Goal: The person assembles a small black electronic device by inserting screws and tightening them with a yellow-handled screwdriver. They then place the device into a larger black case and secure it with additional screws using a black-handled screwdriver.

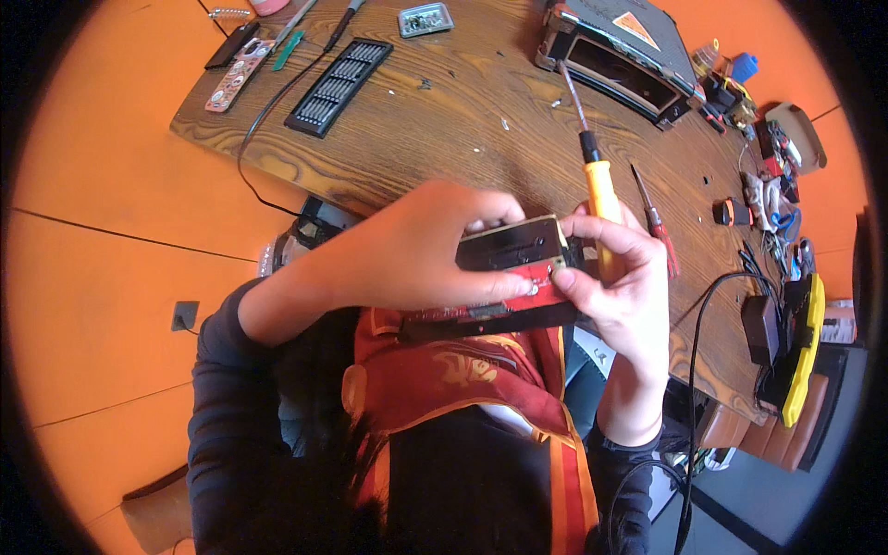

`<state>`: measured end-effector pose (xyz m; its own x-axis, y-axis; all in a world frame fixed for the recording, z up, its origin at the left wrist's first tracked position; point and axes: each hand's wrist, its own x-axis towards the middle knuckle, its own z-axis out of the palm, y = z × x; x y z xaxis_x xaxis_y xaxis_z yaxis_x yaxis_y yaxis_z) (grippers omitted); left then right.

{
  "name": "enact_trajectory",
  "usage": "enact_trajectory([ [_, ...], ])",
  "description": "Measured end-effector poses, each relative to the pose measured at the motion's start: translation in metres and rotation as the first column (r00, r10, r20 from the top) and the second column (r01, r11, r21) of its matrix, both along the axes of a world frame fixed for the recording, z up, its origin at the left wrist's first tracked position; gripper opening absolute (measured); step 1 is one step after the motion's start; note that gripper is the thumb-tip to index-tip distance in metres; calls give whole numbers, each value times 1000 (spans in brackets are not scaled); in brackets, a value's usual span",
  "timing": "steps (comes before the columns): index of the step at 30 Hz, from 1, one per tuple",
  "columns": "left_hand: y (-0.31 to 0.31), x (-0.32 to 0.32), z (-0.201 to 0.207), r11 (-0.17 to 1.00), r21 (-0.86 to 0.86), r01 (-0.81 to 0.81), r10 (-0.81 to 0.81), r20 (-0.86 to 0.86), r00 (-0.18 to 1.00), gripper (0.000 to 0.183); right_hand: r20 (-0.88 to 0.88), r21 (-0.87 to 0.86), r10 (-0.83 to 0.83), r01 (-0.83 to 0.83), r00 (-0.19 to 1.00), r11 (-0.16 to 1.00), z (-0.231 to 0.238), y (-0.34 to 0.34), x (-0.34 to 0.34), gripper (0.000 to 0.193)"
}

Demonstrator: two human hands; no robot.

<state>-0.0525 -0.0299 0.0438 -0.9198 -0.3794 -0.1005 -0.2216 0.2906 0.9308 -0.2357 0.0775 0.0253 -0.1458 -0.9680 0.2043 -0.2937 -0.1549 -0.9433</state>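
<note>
My left hand [435,245] is closed over a black box-shaped electronic device [509,245] with a red circuit board along its near side. Its thumb presses on the red part. My right hand [634,287] grips the yellow handle of a screwdriver [603,190]. The shaft points up and away over the table. That hand's thumb and forefinger also touch the right end of the device. The device is tilted above my lap, in front of a dark red apron [444,393] with orange trim. Much of the device's left end is hidden by my left hand.
The wooden table [462,120] carries a bit set [339,86], a small tray of screws [425,19] and a large dark case [620,55]. A red-handled screwdriver [658,227] lies at right. Tools, cables and a yellow-edged object [805,351] crowd the right edge.
</note>
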Motion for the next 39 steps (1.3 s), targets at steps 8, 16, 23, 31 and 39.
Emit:
enact_trajectory([
  [8, 10, 11, -21, 996, -67, -65, 59, -85, 995, 26, -47, 70, 103, -99, 994, 993, -10, -5, 9, 32],
  [16, 17, 12, -38, 970, -144, -198, 163, -227, 960, 27, -32, 94, 180, -176, 983, 980, -14, -9, 8, 32],
  [23, 3, 24, -32, 830, 355, -431, 519, -209, 829, 28, 293, 24, -81, 77, 953, 997, -8, -8, 0, 37],
  [31, -56, 34, -61, 389, 920, 38, 692, -319, 647, 53, 134, 106, -177, 164, 975, 981, -5, -26, -24, 25],
  [39, -80, 25, -125, 423, 864, 272, 722, -503, 475, 59, -18, 147, -33, 35, 999, 989, -4, -72, -30, 28],
])
